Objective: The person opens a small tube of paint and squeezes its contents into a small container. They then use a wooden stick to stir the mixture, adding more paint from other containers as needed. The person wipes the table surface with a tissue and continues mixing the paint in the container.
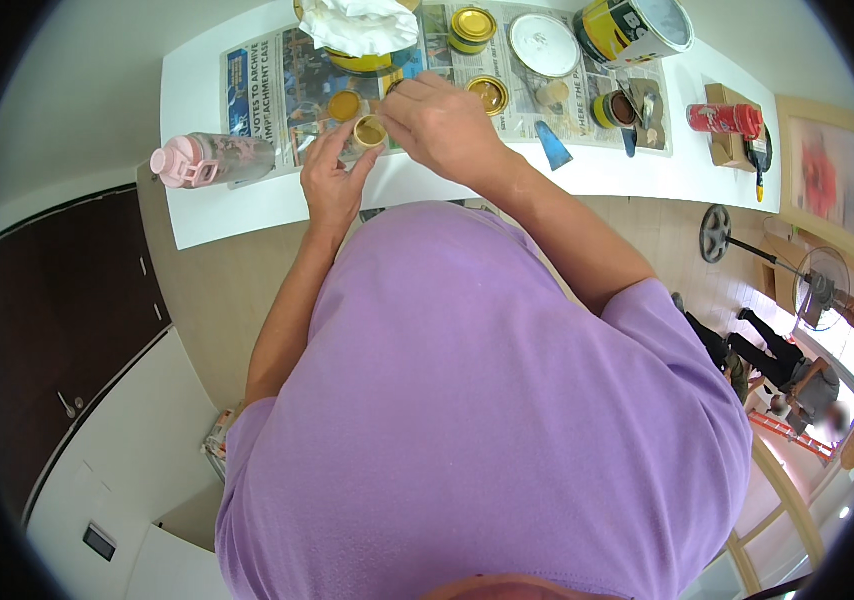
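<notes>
Between the fingers and thumb of my left hand is a small clear cup with a yellowish-brown substance in it, held near the table's front edge. Just right of the cup is my right hand, its fingers drawn together above the newspaper; what they pinch, if anything, is mostly hidden. A round golden-brown lid lies just beyond the cup. To the right of my right hand stands an open gold-rimmed tin. Farther back is a yellow tin with its lid on.
Newspaper under clear plastic covers the white table. A pink-capped bottle stands left; white crumpled sheeting tops a yellow can. Rightward are a white lid, large can, brown-filled tin, blue scraper and red bottle.
</notes>
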Motion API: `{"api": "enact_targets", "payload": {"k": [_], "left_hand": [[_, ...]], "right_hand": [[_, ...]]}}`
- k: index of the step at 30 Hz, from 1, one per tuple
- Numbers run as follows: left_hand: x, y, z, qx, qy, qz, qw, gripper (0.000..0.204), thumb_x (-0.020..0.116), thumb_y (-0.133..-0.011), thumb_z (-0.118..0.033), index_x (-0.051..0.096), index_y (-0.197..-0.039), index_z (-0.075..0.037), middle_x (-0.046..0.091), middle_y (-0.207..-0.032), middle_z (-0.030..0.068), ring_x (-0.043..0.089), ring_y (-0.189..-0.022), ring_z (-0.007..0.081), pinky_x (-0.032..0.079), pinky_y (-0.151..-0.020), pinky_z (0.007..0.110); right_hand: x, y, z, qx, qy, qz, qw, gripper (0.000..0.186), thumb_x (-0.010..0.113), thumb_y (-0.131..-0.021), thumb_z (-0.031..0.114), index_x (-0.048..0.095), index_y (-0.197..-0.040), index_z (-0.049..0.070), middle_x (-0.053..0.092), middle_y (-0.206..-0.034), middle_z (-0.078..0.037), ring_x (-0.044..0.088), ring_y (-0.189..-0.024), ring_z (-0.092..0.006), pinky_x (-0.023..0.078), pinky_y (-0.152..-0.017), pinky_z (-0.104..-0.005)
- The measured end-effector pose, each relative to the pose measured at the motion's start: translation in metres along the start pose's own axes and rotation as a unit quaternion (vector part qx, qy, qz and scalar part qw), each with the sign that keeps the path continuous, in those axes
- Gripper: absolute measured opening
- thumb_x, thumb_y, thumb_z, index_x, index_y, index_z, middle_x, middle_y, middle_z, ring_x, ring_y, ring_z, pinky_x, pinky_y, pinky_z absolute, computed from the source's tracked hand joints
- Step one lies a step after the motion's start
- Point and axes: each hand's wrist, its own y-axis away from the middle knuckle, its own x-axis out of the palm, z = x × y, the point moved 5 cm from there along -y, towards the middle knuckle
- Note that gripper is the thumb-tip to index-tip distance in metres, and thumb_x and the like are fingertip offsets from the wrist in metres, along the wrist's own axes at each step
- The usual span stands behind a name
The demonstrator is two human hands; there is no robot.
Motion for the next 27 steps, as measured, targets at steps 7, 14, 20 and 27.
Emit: {"api": "enact_targets", "payload": {"k": [7,14,20,27], "left_hand": [[-0.005,0.000,-0.001,0.002,-0.011,0.000,1.000,0.047,0.091,-0.087,-0.019,0.078,-0.131,-0.011,0.077,-0.122,0.0089,0.070,-0.103,0.0237,0.054,-0.072,0.033],[-0.006,-0.001,0.003,0.058,-0.049,-0.001,0.997,0.050,0.091,-0.087,-0.014,0.076,-0.134,-0.011,0.076,-0.125,0.0094,0.070,-0.105,0.0225,0.056,-0.080,0.034],[-0.005,-0.004,-0.003,0.030,-0.031,0.007,0.999,0.048,0.092,-0.084,-0.018,0.078,-0.129,-0.009,0.077,-0.124,0.0128,0.071,-0.116,0.0338,0.055,-0.102,0.044],[-0.004,-0.006,-0.006,0.038,-0.038,0.012,0.998,0.048,0.092,-0.084,-0.017,0.078,-0.129,-0.009,0.077,-0.124,0.0134,0.070,-0.115,0.0343,0.055,-0.102,0.044]], "right_hand": [[-0.005,0.005,0.012,0.019,-0.071,-0.007,0.997,0.009,0.079,-0.088,0.012,0.075,-0.095,0.006,0.069,-0.087,-0.009,0.068,-0.086,-0.0322,0.057,-0.072,-0.0447],[-0.009,0.004,0.014,0.043,-0.090,-0.005,0.995,0.009,0.077,-0.091,0.014,0.074,-0.094,0.006,0.070,-0.087,-0.009,0.069,-0.087,-0.0330,0.057,-0.072,-0.0451],[-0.006,0.012,0.008,0.091,-0.095,-0.034,0.991,0.010,0.075,-0.093,0.015,0.073,-0.092,0.005,0.071,-0.088,-0.013,0.070,-0.086,-0.0351,0.057,-0.073,-0.0474],[-0.010,0.017,-0.002,0.133,-0.120,-0.081,0.980,0.011,0.073,-0.095,0.014,0.075,-0.095,0.003,0.072,-0.087,-0.015,0.070,-0.085,-0.0383,0.057,-0.075,-0.0495]]}}
